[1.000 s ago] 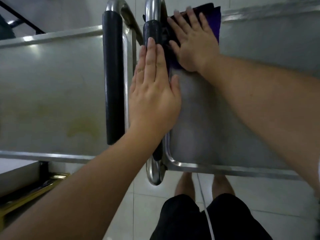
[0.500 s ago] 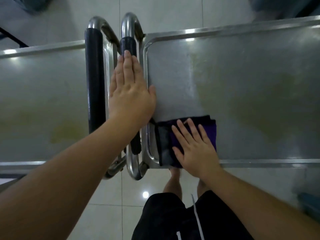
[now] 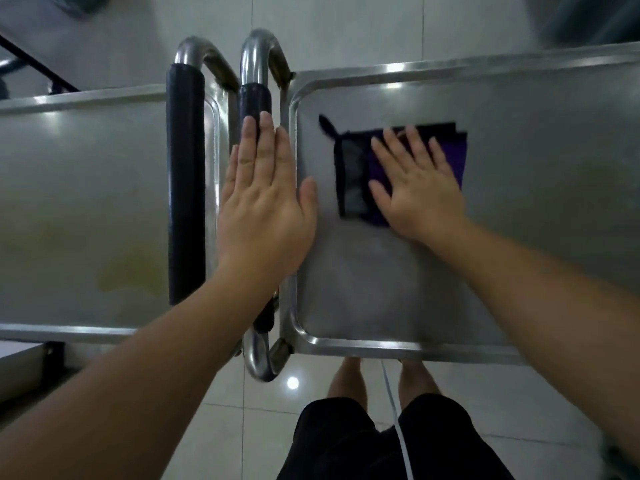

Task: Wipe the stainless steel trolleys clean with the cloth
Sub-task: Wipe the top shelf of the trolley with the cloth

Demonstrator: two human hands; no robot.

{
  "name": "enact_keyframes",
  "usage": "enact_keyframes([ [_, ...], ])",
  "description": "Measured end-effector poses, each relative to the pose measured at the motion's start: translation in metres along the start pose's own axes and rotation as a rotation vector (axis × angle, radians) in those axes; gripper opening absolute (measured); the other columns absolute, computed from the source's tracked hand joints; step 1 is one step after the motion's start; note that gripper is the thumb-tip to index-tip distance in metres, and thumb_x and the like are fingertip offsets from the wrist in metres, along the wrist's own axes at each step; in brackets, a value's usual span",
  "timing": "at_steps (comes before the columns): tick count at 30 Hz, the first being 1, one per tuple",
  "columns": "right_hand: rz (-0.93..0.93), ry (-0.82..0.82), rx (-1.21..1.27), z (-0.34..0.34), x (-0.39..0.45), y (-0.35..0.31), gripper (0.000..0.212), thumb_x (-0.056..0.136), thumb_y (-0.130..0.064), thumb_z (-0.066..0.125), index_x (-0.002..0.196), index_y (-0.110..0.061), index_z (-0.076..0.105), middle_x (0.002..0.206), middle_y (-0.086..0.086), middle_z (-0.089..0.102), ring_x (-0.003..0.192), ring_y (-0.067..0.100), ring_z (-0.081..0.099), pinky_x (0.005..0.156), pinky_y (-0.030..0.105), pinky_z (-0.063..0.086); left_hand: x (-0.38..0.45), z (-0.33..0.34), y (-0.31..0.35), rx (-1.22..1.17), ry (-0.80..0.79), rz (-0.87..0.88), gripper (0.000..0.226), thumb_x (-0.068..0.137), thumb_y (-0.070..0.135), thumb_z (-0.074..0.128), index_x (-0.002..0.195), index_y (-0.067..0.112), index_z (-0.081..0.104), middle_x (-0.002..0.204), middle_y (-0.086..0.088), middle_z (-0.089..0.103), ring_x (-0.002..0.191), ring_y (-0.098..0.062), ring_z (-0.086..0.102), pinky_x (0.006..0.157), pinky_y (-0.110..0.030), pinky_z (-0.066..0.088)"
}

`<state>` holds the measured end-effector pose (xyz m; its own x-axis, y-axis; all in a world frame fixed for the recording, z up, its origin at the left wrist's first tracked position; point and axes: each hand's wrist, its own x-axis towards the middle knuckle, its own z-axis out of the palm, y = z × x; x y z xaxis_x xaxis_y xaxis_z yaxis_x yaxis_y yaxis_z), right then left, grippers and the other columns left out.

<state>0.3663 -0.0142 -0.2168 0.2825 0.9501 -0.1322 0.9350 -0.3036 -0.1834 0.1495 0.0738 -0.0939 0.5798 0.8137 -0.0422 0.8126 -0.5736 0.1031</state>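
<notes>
Two stainless steel trolleys stand side by side, handles together. The right trolley (image 3: 519, 140) has a folded purple, grey and black cloth (image 3: 353, 174) lying on its top. My right hand (image 3: 415, 192) presses flat on the cloth with straight, spread fingers, in the far left part of that top. My left hand (image 3: 263, 199) rests flat on the right trolley's black-sleeved handle (image 3: 254, 98) and left rim. The left trolley (image 3: 86, 202) shows yellowish stains on its top.
The left trolley's black-sleeved handle (image 3: 185, 188) runs next to the other handle. White tiled floor (image 3: 346, 26) lies beyond and below. My legs in black shorts (image 3: 374, 441) stand at the right trolley's near edge. A dark railing (image 3: 38, 69) is at far left.
My right hand has slid the cloth from the trolley's near left corner away from me and slightly rightward. The left hand stays on the handle.
</notes>
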Motion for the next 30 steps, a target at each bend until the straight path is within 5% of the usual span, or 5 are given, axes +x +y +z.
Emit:
enact_keyframes([
  [9,-0.031,-0.057,-0.032,-0.029,0.098,0.043,0.072,0.102,-0.065,0.012,0.166,-0.034,0.000,0.175,-0.007,-0.001,0.161,0.022,-0.007,0.129,0.046,-0.004,0.001,-0.005,0.005,0.029,-0.034,-0.032,0.071,0.112,0.050,0.015,0.169,0.010,0.004,0.177,-0.005,-0.010,0.161,-0.014,-0.018,0.125,-0.027,-0.021],
  [17,0.010,-0.031,-0.019,-0.006,-0.060,0.016,0.073,0.103,-0.058,0.032,0.166,-0.025,0.020,0.174,0.000,0.015,0.161,0.027,0.007,0.129,0.052,0.010,-0.001,-0.011,0.008,0.045,-0.093,-0.033,0.068,0.112,0.048,0.012,0.169,0.013,0.001,0.176,-0.003,-0.015,0.159,-0.013,-0.023,0.125,-0.030,-0.020],
  [24,-0.107,-0.116,-0.069,0.018,-0.241,0.044,0.073,0.104,-0.057,0.037,0.167,-0.028,0.015,0.175,-0.004,0.009,0.161,0.025,0.008,0.127,0.054,0.017,-0.004,-0.010,0.011,0.056,-0.091,-0.039,0.065,0.112,0.042,0.015,0.169,0.012,0.002,0.176,-0.003,-0.013,0.160,-0.014,-0.021,0.131,-0.038,-0.008],
  [30,-0.174,-0.126,-0.088,0.003,-0.196,0.083,0.069,0.104,-0.056,0.039,0.166,-0.031,0.021,0.173,-0.005,0.018,0.161,0.022,0.012,0.127,0.053,0.019,-0.003,-0.008,0.010,0.064,-0.097,-0.051,0.066,0.111,0.041,0.015,0.168,0.010,0.005,0.177,-0.005,-0.010,0.161,-0.016,-0.018,0.132,-0.041,-0.005],
])
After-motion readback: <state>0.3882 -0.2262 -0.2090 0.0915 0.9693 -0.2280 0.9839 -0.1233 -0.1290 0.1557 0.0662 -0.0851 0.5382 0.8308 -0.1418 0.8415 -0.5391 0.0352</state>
